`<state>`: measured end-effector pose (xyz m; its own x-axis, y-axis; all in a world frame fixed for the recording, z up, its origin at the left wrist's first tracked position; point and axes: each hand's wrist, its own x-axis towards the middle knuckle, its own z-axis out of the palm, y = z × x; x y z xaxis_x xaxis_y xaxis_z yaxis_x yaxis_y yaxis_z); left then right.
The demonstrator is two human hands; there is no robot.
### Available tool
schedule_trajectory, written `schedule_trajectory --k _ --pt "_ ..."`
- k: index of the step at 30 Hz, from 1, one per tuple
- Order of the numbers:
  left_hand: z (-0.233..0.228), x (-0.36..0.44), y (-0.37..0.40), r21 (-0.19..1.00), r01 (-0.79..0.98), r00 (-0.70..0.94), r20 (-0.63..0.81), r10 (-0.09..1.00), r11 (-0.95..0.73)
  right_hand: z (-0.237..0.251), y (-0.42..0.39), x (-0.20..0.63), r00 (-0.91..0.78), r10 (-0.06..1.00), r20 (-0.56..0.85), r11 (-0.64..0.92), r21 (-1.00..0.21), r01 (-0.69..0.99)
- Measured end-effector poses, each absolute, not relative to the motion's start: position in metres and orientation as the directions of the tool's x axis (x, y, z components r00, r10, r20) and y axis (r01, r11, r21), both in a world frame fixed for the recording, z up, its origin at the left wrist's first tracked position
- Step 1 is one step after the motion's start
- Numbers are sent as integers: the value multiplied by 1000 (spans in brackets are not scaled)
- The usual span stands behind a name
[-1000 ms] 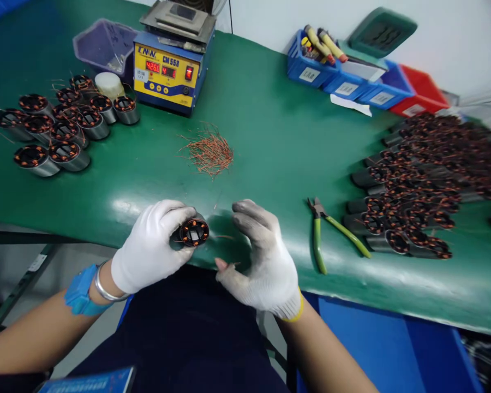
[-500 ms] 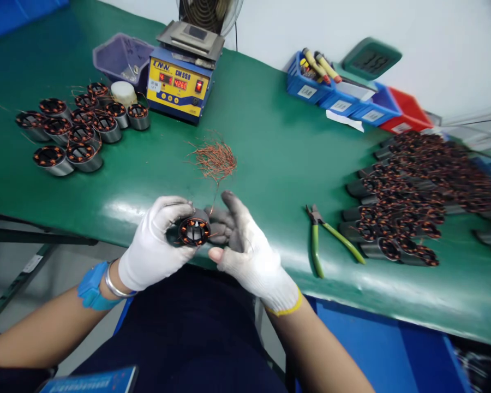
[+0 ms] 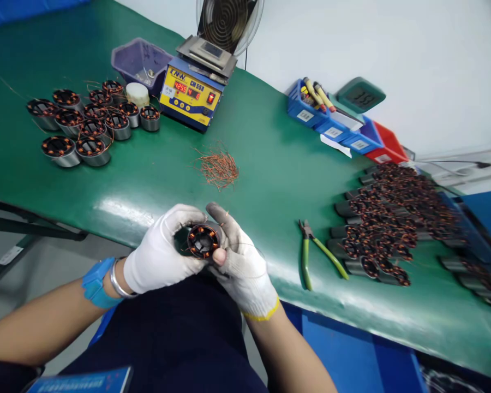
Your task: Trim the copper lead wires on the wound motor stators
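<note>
A motor stator [image 3: 207,228], a short steel cylinder with a black core and orange copper windings, is held above the table's near edge with its open end facing me. My left hand [image 3: 161,254], in a white glove, is closed round its left side. On the right side, my right hand [image 3: 243,262] grips it with the bare thumb tip at the rim and the gloved fingers behind. Thin copper wire ends stick out from the stator near both hands. Just beyond lies a loose pile of copper wire clippings [image 3: 220,168].
Green-handled cutters [image 3: 306,245] lie to the right, near many stators [image 3: 387,218] in rows. More stators [image 3: 92,128] stand at left, by a purple bin [image 3: 135,57] and a blue-yellow CM 550 unit [image 3: 190,95]. Small blue and red bins [image 3: 331,130] line the back wall.
My right hand, which was spread beside the stator, has closed onto its right side. The wire that stretched up toward the pile is drawn back. The camera view has shifted a little.
</note>
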<state>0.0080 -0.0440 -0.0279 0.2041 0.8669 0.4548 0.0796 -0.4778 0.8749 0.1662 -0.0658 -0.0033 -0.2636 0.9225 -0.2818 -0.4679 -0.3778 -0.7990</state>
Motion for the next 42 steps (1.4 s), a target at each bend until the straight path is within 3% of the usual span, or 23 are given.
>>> schedule_trajectory --k 7,9,11,12,14,16,18,23,28,34,40,42 --pt "-23 7 -43 837 123 234 498 835 -534 -14 -70 171 -290 928 -235 -340 -853 -396" --pt "-25 7 -43 812 170 216 522 825 -558 -14 -73 181 -157 974 -164 -199 -949 -246" --pt "-27 7 -43 768 217 224 561 797 -602 -11 -77 194 31 996 79 78 -996 44" --pt "-28 6 -43 741 240 238 582 778 -627 -7 -78 200 68 967 244 222 -946 235" --pt "-29 6 -43 687 275 273 615 740 -673 5 -80 208 -69 860 506 453 -694 560" --pt "-30 6 -42 650 299 303 630 715 -699 18 -79 209 -324 754 572 605 -410 683" --pt "-29 5 -42 633 313 322 631 706 -708 28 -76 204 -485 690 537 683 -260 683" --pt "-25 6 -41 620 346 339 617 710 -704 34 -70 191 -564 685 460 702 -212 680" --pt "-25 5 -40 625 370 352 590 726 -687 30 -68 188 -529 680 507 702 -246 668" --pt "-29 10 -41 608 427 334 582 741 -670 25 -71 177 -480 669 568 653 -140 744" --pt "-23 11 -39 610 482 402 484 777 -629 21 -60 193 -297 762 576 571 -379 728" --pt "-19 9 -35 604 533 454 387 803 -593 19 -53 200 -272 771 576 551 -388 739"
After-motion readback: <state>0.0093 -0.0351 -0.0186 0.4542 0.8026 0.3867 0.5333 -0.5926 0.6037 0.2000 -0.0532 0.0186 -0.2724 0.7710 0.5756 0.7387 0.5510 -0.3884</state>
